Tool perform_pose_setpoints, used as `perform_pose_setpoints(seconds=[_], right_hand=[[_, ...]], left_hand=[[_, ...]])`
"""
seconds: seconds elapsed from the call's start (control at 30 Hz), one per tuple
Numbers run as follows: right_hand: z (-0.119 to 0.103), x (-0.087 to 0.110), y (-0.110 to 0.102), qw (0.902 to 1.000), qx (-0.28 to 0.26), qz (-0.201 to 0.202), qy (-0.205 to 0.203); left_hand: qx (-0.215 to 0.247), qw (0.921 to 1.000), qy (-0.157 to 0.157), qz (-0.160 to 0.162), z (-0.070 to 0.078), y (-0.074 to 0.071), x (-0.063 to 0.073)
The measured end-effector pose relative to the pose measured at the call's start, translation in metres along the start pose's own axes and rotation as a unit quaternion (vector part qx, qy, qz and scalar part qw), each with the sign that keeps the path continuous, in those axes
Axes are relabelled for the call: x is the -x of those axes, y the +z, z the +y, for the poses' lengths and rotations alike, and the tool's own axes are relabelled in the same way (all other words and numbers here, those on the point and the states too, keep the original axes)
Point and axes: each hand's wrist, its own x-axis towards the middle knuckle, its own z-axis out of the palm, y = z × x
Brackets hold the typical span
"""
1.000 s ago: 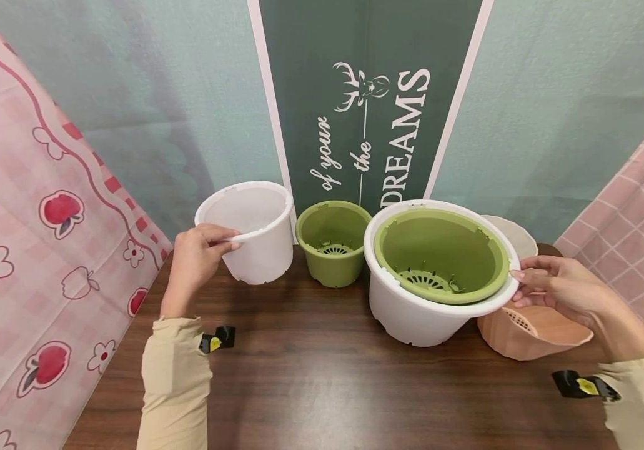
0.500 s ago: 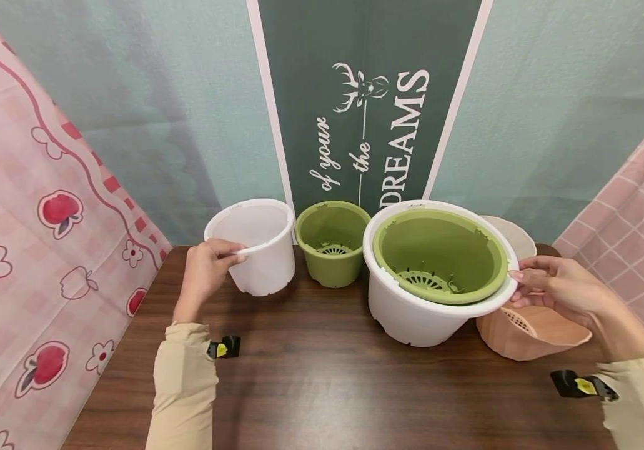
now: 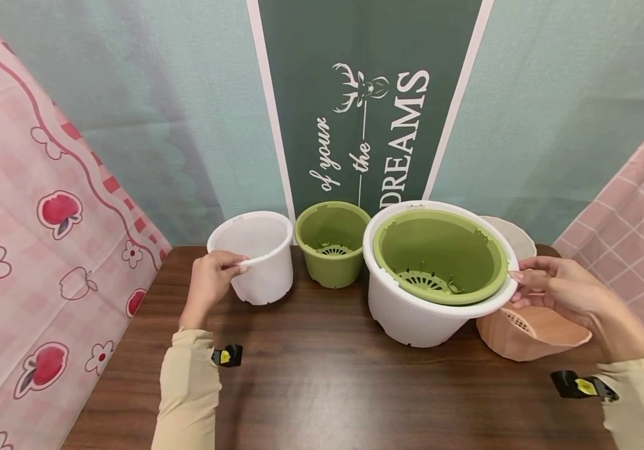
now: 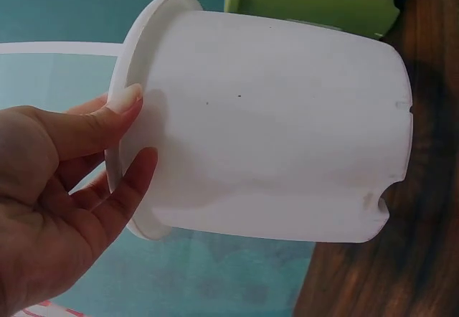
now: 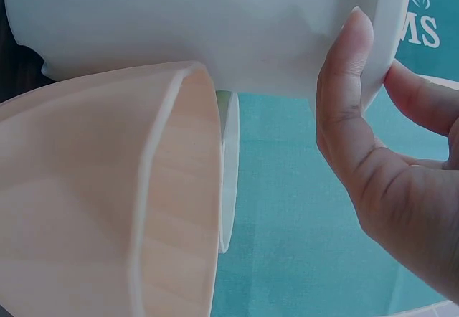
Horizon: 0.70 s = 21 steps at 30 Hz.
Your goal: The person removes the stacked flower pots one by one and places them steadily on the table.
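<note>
- The left hand (image 3: 212, 281) pinches the rim of a small white pot (image 3: 265, 275).
- A small green pot (image 3: 334, 269) stands beside it on the brown table (image 3: 322, 394).
- The right hand (image 3: 566, 290) grips the rim of a large white pot (image 3: 408, 322); a larger green pot (image 3: 440, 244) sits inside.
- A peach pot (image 3: 515, 344) is just beside, partly covered.

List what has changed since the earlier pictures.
The smaller white pot, pinched by the left hand, has come down toward the table. No grip was taken or released. The larger white pot, with the right hand at its rim, stayed put, as did the nested green pot, the other green pot and the peach pot.
</note>
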Motion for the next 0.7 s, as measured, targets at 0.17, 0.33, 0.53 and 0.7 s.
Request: perform_pose_setpoints(seconds=[0.17, 0.33, 0.53, 0.7], right_hand=[[0.000, 0.000, 0.000, 1.0000, -0.001, -0.002, -0.002], [0.001, 0.000, 0.000, 1.0000, 0.002, 0.003, -0.001], [0.001, 0.000, -0.001, 1.0000, 0.005, 0.003, 0.001], [0.001, 0.000, -0.001, 0.9999, 0.011, 0.012, 0.005]], left_hand=[[-0.002, 1.0000, -0.006, 0.000, -0.005, 0.005, 0.002], [0.000, 1.0000, -0.007, -0.001, -0.008, 0.009, 0.004], [0.004, 0.9998, -0.017, -0.011, -0.011, 0.012, 0.006], [0.010, 0.9993, -0.029, -0.022, -0.013, 0.013, 0.005]])
